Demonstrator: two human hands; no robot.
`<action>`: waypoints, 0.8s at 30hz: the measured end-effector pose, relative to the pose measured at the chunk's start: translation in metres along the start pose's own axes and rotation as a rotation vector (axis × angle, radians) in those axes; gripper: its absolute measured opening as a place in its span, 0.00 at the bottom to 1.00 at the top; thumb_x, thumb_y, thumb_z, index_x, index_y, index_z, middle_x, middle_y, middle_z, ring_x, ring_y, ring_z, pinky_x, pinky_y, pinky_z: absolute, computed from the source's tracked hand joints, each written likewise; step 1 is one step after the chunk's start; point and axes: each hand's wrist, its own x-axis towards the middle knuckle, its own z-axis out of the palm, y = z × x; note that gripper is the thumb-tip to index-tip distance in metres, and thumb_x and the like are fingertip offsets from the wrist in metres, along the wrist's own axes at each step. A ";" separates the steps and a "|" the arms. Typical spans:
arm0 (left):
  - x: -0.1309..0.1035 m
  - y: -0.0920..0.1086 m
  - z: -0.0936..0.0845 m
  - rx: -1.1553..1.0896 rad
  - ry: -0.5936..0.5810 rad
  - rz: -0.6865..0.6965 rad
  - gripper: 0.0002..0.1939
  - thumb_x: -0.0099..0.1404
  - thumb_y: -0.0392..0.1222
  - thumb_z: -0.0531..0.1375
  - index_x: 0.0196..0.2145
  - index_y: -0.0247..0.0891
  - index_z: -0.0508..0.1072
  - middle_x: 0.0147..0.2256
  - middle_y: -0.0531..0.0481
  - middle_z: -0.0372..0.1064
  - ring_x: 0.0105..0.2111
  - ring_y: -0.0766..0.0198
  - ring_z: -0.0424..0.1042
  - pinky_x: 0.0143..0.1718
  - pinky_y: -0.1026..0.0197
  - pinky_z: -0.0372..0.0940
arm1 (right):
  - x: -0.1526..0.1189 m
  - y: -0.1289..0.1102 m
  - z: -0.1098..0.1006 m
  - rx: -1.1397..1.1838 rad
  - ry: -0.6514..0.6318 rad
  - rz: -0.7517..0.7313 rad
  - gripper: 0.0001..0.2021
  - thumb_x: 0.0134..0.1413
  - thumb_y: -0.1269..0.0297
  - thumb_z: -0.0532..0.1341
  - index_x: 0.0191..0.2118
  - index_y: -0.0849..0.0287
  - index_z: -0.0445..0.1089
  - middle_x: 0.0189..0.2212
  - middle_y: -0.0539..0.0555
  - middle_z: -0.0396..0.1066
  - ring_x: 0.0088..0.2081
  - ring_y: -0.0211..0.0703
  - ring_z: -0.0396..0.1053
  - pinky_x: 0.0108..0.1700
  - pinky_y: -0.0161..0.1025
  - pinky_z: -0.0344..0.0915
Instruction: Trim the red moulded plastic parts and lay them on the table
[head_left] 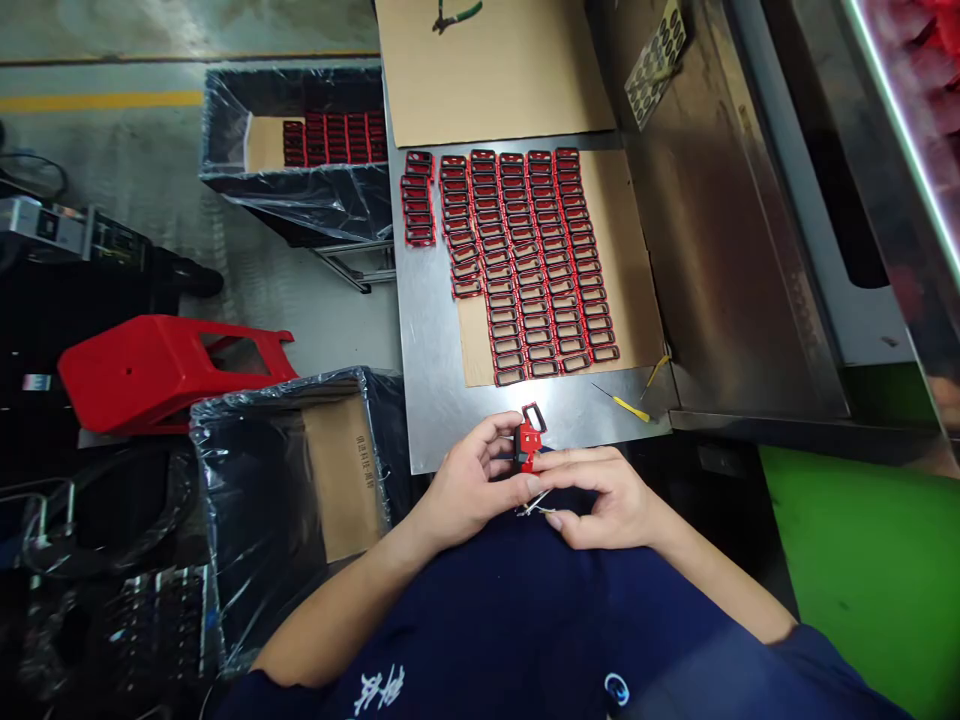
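Note:
My left hand (480, 480) is closed around a red and black plastic part (528, 440), just past the front edge of the metal table. Beside it, my right hand (600, 492) touches the part with its fingertips. A thin metal tool (535, 503) shows between the right thumb and fingers; its full shape is hidden. Beyond my hands, rows of red and black frames (529, 260) lie on cardboard, with a shorter column (418, 200) to their left on bare metal. A yellow-handled pick (630, 408) rests near the table's front right.
Green-handled pliers (457, 17) lie on cardboard at the far end of the table (435, 360). To the left stand a lined bin holding red parts (292, 195), another lined bin (259, 500) and a red plastic stool (157, 375). A metal panel (697, 220) rises at the right.

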 end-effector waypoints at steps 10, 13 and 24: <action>-0.012 -0.011 -0.010 0.528 0.109 0.532 0.37 0.59 0.35 0.66 0.64 0.47 0.59 0.59 0.41 0.58 0.57 0.53 0.68 0.54 0.52 0.70 | -0.016 -0.016 -0.033 -0.158 0.118 0.136 0.17 0.61 0.73 0.62 0.54 0.57 0.72 0.39 0.53 0.73 0.37 0.37 0.73 0.41 0.34 0.71; -0.011 -0.007 -0.008 0.591 0.071 0.571 0.39 0.59 0.32 0.64 0.65 0.48 0.57 0.58 0.42 0.58 0.55 0.55 0.68 0.50 0.55 0.72 | -0.014 -0.023 -0.028 -0.329 0.125 0.051 0.14 0.60 0.72 0.64 0.52 0.61 0.72 0.40 0.54 0.74 0.39 0.39 0.73 0.41 0.35 0.71; -0.008 -0.007 -0.009 0.676 -0.015 0.640 0.39 0.60 0.36 0.66 0.65 0.44 0.55 0.57 0.39 0.59 0.57 0.53 0.65 0.60 0.49 0.66 | -0.001 -0.025 -0.010 -0.435 0.093 -0.164 0.02 0.61 0.70 0.66 0.39 0.62 0.75 0.41 0.57 0.75 0.36 0.38 0.73 0.36 0.34 0.70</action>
